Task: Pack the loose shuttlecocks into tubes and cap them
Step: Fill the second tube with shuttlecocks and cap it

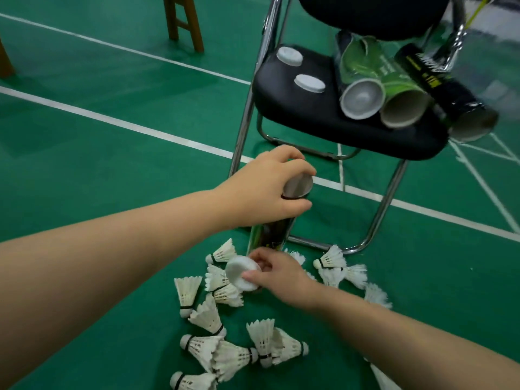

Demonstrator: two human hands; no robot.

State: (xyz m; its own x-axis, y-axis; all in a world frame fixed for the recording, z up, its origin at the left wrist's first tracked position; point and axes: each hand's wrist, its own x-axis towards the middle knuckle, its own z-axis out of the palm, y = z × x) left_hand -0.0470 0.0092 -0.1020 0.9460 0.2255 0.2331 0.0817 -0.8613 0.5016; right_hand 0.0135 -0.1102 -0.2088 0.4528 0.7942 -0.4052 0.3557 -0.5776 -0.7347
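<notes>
A dark tube (271,233) stands tilted on the green floor, its open top end (297,186) facing up. My left hand (264,187) grips the tube near that top. My right hand (277,273) holds a white cap (240,274) down at the tube's lower end; the tube's bottom is hidden behind the hand and cap. Several loose white shuttlecocks (206,315) lie scattered on the floor around and in front of the tube.
A black folding chair (309,114) stands just behind, holding two white caps (309,83), a capped green tube (361,90), an open green tube (405,108) and black tubes (461,108). A wooden stool's legs (184,22) stand at the far back. White court lines cross the floor.
</notes>
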